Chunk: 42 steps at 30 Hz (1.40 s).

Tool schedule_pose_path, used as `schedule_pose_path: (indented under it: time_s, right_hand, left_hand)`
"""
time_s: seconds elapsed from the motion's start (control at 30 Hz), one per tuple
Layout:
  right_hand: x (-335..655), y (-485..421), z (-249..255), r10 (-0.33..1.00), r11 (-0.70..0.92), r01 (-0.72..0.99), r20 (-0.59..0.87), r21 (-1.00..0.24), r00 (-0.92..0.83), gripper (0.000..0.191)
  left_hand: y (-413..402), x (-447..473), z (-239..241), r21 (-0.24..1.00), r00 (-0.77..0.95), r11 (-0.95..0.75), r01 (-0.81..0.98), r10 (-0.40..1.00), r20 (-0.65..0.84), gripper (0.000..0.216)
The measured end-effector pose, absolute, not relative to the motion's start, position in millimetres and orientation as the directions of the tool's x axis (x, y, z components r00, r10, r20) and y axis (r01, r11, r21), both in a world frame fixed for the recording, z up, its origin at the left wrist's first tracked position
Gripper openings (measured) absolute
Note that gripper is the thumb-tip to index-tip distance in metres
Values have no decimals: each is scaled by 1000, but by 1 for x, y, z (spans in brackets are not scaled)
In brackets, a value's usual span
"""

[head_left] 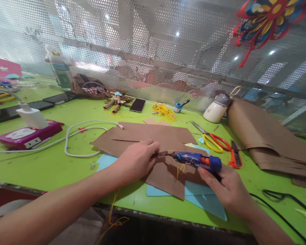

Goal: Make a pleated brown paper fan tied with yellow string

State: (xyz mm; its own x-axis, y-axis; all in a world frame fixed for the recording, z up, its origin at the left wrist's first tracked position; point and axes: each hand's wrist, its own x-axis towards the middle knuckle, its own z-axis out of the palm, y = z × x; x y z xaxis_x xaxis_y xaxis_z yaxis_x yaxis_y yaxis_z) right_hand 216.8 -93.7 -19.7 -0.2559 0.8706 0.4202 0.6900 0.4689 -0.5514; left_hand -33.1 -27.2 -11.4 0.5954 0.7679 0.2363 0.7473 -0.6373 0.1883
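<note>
My right hand (226, 189) grips a blue hot glue gun (191, 159), its nozzle pointing left toward my other hand. My left hand (139, 158) is closed, fingers bent together over the brown paper (165, 132); a small brown piece seems pinched at its fingertips by the nozzle, but I cannot make out what it is. Yellow string (180, 171) lies loosely under the glue gun, and more hangs over the table's front edge. Light blue paper sheets (204, 200) stick out from beneath the brown paper.
Scissors (211, 140) and an orange cutter (235, 154) lie right. Behind are a phone (137, 105), yellow string bundle (164, 111), paint jar (177, 108) and white bottle (215, 109). Folded brown paper (267, 132) fills the far right. A purple power strip (30, 134) and white cable (66, 143) are left.
</note>
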Motion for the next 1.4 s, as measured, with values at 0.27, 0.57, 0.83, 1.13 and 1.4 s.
schedule_pose_path:
  time_s: [0.27,0.57,0.83,1.13,1.4]
  right_hand:
    - [215,-93,-20,887,432,714,401,-551,-227,21]
    - [215,-94,-24,908,404,706,353,-583,-227,25]
    - [216,-94,-19,896,426,690,376,-585,-235,25]
    - [215,-94,-22,901,425,670,355,-609,-249,21]
    - [218,-94,-23,914,395,662,345,-637,-212,23]
  left_hand:
    - [-28,-33,-12,201,602,-645,737,762,238,14]
    - [-28,-32,-8,224,583,-624,749,781,225,20]
    - [-27,-32,-10,253,572,-614,748,789,223,17]
    - [-26,-32,-11,286,559,-606,742,796,234,27]
    - [-27,-32,-11,283,560,-606,744,796,231,20]
